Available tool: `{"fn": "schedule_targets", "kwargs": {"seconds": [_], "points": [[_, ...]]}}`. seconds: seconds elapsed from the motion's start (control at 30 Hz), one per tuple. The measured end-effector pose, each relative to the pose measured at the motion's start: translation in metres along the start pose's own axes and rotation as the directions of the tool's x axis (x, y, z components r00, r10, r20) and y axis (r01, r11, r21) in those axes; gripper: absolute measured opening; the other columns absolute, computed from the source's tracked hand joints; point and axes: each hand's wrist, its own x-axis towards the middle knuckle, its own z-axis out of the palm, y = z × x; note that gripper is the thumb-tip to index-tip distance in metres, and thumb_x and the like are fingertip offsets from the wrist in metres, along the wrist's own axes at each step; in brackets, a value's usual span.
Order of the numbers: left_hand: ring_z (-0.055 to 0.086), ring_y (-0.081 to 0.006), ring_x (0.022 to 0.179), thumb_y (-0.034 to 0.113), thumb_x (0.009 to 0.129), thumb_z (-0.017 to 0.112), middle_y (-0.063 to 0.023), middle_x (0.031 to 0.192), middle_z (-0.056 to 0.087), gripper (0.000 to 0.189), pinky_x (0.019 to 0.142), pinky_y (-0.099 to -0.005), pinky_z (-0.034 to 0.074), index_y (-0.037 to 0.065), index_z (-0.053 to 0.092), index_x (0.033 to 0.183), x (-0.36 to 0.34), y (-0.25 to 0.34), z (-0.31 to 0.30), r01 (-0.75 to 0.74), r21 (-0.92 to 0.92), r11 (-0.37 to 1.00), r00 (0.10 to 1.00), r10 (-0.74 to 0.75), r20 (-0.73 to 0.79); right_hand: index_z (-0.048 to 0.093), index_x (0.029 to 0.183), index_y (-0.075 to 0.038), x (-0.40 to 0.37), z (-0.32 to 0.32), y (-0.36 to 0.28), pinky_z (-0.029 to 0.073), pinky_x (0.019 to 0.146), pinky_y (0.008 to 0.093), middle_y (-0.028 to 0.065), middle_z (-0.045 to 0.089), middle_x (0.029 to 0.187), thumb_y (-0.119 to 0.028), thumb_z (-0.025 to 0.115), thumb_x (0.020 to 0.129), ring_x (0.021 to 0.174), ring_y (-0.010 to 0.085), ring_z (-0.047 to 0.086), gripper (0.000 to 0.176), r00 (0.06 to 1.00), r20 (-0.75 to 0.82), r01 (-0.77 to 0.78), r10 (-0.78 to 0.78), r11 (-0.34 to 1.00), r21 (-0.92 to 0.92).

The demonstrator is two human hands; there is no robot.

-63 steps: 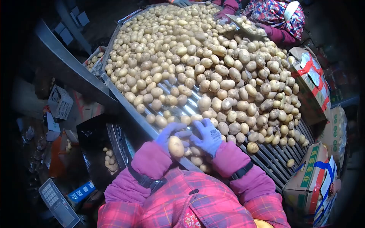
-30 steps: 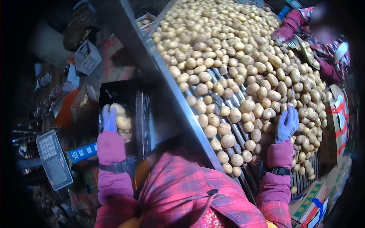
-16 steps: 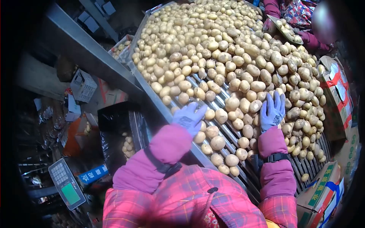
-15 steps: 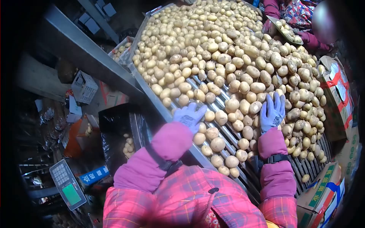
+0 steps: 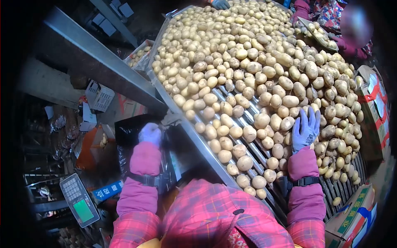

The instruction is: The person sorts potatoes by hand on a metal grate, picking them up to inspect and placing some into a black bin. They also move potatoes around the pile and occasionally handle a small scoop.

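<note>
Potatoes [image 5: 240, 53] lie heaped over a slatted metal sorting table [image 5: 258, 163]. My right hand [image 5: 305, 130], in a lavender glove, rests on the heap's near side with its fingers spread. Off the table's left edge, my left hand [image 5: 150, 133], gloved alike, is over a box lined with a black plastic bag [image 5: 131, 124]. Its fingers look curled in, and whatever they hold is hidden under the hand. My forearm covers much of the bag's opening.
A metal beam [image 5: 103, 58] slants along the left. A scale display [image 5: 80, 200] stands lower left. Cartons [image 5: 349, 217] flank the right side. Across the table a co-worker holds a tray of potatoes [image 5: 316, 33]; another person's gloved hand [image 5: 220, 4] shows at the far edge.
My left hand has left the potatoes and moved left over the black bag, its fingers curling in. My right hand stays spread on the heap. A gloved hand has appeared at the far edge.
</note>
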Motion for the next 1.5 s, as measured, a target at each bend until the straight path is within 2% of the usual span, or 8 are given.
{"fn": "schedule_targets", "kwargs": {"seconds": [0.23,0.43,0.63,1.0,1.2,1.27,1.4,1.5], "points": [[0.055,-0.0363,0.107,0.027,0.077,0.064,-0.0193,0.119,0.056,0.040,0.092,-0.0412,0.045,0.009,0.060,0.112,-0.058,-0.021,0.007,-0.565,0.191,0.803,0.686,0.328,0.650,0.065,0.113,-0.012,-0.003,0.004,0.001,0.039,0.100,0.0474,0.0122,0.054,0.127,-0.019,0.059,0.085,0.126,0.0393,0.042,0.029,1.000,-0.002,0.008,-0.008,0.998,-0.061],[0.058,-0.0388,0.091,0.014,0.077,0.059,-0.0208,0.101,0.060,0.031,0.078,-0.0461,0.048,0.005,0.059,0.107,-0.082,0.117,-0.032,-0.806,0.135,0.576,0.581,0.814,-0.008,0.066,0.111,-0.012,-0.001,0.003,-0.001,0.039,0.100,0.0480,0.0127,0.055,0.125,-0.018,0.061,0.084,0.124,0.0387,0.043,0.028,1.000,-0.023,-0.004,0.003,0.999,-0.037],[0.050,-0.0353,0.109,0.029,0.072,0.065,-0.0151,0.124,0.051,0.044,0.074,-0.0474,0.047,0.012,0.059,0.112,-0.187,0.186,0.049,-0.980,-0.122,0.160,0.110,0.933,0.343,0.064,0.112,-0.010,0.001,0.000,-0.002,0.038,0.101,0.0494,0.0156,0.053,0.127,-0.019,0.059,0.084,0.124,0.0419,0.042,0.030,1.000,0.011,-0.020,0.020,1.000,-0.004],[0.040,-0.0309,0.121,0.042,0.069,0.072,-0.0071,0.127,0.046,0.049,0.078,-0.0442,0.048,0.016,0.061,0.109,-0.171,0.221,0.065,-0.921,0.103,0.375,0.322,0.588,0.742,0.064,0.111,-0.010,0.001,-0.004,-0.002,0.038,0.099,0.0498,0.0152,0.052,0.127,-0.018,0.059,0.084,0.123,0.0418,0.042,0.030,0.999,0.018,-0.037,0.037,0.999,0.004],[0.056,-0.0302,0.093,0.021,0.061,0.080,-0.0146,0.099,0.056,0.044,0.085,-0.0390,0.048,0.005,0.059,0.097,-0.109,0.149,-0.015,-0.541,-0.477,0.692,0.743,0.660,0.115,0.064,0.112,-0.009,0.003,-0.007,-0.004,0.038,0.100,0.0497,0.0156,0.052,0.127,-0.018,0.059,0.083,0.123,0.0419,0.042,0.031,0.999,0.030,-0.032,0.031,0.999,0.012],[0.056,-0.0312,0.093,0.028,0.063,0.081,-0.0131,0.096,0.056,0.044,0.085,-0.0402,0.047,0.005,0.060,0.095,-0.068,0.070,-0.052,-0.715,0.030,0.698,0.696,0.716,-0.061,0.063,0.112,-0.009,0.002,-0.003,-0.003,0.038,0.100,0.0497,0.0160,0.052,0.127,-0.017,0.059,0.083,0.123,0.0421,0.043,0.031,0.999,0.019,-0.025,0.025,1.000,0.015],[0.056,-0.0375,0.103,0.042,0.060,0.077,-0.0224,0.112,0.056,0.058,0.091,-0.0418,0.046,0.007,0.063,0.103,-0.039,-0.084,-0.077,-0.146,0.472,0.869,0.985,0.085,0.150,0.063,0.112,-0.008,0.006,-0.007,-0.006,0.039,0.099,0.0498,0.0172,0.053,0.126,-0.016,0.060,0.082,0.122,0.0424,0.043,0.032,0.999,0.019,-0.028,0.028,0.999,0.027],[0.046,-0.0416,0.122,0.043,0.066,0.072,-0.0263,0.135,0.044,0.075,0.104,-0.0424,0.038,0.011,0.052,0.131,-0.044,-0.079,-0.056,-0.386,0.515,0.765,0.901,0.434,0.029,0.063,0.112,-0.008,0.006,-0.007,-0.005,0.039,0.099,0.0495,0.0165,0.052,0.127,-0.017,0.059,0.082,0.123,0.0424,0.043,0.031,0.999,0.031,-0.042,0.041,0.999,0.011]]}}
